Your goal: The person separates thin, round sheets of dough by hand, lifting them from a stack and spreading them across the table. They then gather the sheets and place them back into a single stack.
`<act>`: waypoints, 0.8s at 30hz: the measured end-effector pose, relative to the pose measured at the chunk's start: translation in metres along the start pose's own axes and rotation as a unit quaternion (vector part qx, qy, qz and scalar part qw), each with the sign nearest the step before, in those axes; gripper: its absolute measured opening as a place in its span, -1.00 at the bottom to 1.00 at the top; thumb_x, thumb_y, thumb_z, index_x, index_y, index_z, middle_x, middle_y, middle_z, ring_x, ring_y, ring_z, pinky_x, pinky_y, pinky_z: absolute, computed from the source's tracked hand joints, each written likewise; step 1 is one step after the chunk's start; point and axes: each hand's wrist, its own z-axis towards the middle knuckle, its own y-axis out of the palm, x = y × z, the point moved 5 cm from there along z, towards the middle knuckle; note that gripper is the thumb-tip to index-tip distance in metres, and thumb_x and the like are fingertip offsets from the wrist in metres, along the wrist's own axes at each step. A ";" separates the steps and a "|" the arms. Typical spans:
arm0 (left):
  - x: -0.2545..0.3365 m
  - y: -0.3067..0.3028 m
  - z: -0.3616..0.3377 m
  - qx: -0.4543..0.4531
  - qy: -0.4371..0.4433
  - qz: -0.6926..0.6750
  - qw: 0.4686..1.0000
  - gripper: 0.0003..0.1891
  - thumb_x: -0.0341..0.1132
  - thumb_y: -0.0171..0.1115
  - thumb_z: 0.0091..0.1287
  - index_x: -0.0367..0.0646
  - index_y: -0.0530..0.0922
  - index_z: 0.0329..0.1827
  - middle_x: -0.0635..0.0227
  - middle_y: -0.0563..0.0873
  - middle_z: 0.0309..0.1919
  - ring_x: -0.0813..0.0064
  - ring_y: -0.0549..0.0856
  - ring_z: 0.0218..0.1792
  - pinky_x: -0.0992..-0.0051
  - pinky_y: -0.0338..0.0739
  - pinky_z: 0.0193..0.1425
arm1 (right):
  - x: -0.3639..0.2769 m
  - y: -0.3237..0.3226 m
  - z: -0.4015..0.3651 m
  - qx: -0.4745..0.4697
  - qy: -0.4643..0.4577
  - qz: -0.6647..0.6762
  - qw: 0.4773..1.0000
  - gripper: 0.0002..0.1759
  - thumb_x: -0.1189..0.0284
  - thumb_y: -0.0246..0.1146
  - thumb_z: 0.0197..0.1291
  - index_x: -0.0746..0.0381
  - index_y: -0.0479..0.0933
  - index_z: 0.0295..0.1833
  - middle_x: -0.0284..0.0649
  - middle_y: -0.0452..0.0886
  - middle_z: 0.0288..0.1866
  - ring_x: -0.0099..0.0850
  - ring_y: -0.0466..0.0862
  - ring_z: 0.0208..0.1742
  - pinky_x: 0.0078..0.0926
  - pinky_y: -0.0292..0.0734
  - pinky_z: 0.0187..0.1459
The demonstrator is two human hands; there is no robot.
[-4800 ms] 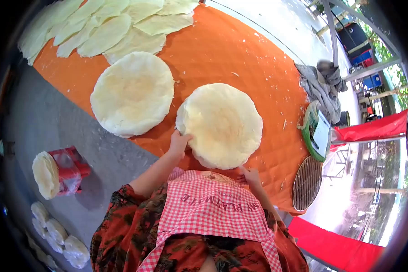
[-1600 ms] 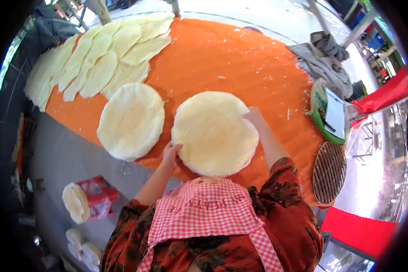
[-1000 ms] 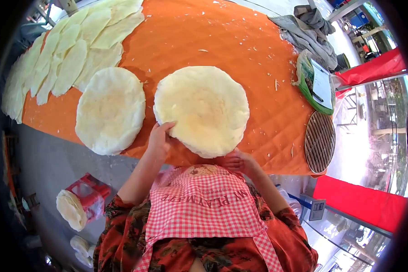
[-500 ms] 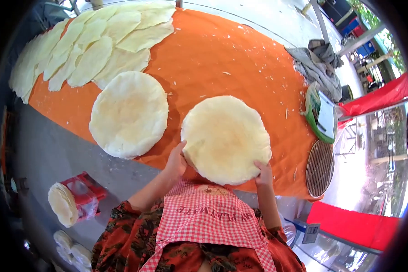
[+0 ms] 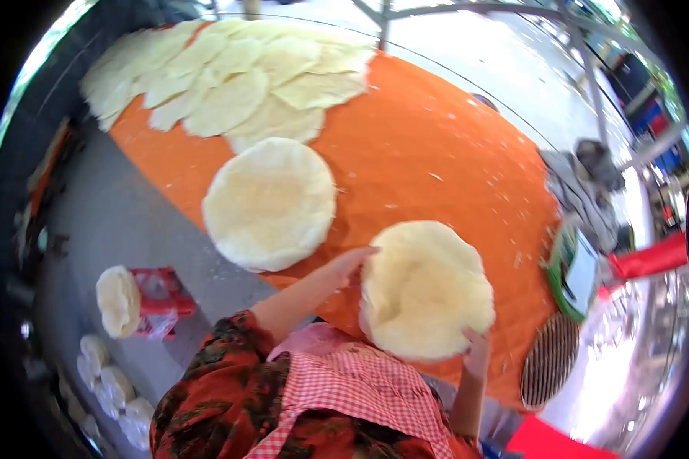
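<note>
Far left, we see pale sheets [image 5: 230,103] overlapping on the bench [image 5: 444,153]; next, a first round stack [image 5: 272,205]; our left hand [image 5: 354,265] touches the second round stack [image 5: 429,291], near side, grip unclear; our right hand [image 5: 477,346] pinches its near right edge!

I read a matt, uneven finish on the round sheets [image 5: 429,294], matt cloth on the apron [image 5: 348,386], glossy plastic on the packs [image 5: 116,386].

Fingers [image 5: 476,338] grip a pale disc [image 5: 427,298]; another disc [image 5: 270,205] lies near.
</note>
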 end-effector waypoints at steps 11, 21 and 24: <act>0.021 0.008 -0.046 -0.079 0.176 -0.031 0.981 -0.55 -0.33 0.34 0.17 -0.21 0.55 0.15 0.31 0.72 -0.08 0.46 0.70 -0.19 0.43 0.60 -0.10 | -0.131 0.094 0.016 -0.017 -0.094 -0.195 0.976 -0.13 0.71 0.27 -0.14 0.35 0.21 0.42 -0.12 0.50 0.21 -0.26 0.54 0.17 -0.35 0.46 0.22; 0.143 -0.238 -0.277 0.075 0.461 -0.154 0.871 -0.57 -0.45 0.31 0.16 -0.34 0.52 0.12 0.19 0.70 -0.04 0.30 0.72 -0.09 0.30 0.61 0.08 | -0.070 0.370 0.095 -0.217 -0.082 -0.091 0.968 -0.21 0.65 0.34 -0.02 0.31 0.24 0.39 -0.11 0.49 0.26 -0.25 0.54 0.23 -0.28 0.50 0.23; 0.132 -0.297 -0.263 0.137 0.418 -0.135 0.888 -0.60 -0.46 0.28 0.19 -0.31 0.52 0.11 0.18 0.70 -0.05 0.29 0.73 -0.12 0.27 0.65 -0.01 | 0.011 0.411 0.149 -0.274 -0.021 -0.044 0.961 -0.24 0.67 0.32 0.00 0.32 0.24 0.38 -0.11 0.51 0.24 -0.21 0.54 0.24 -0.22 0.51 0.24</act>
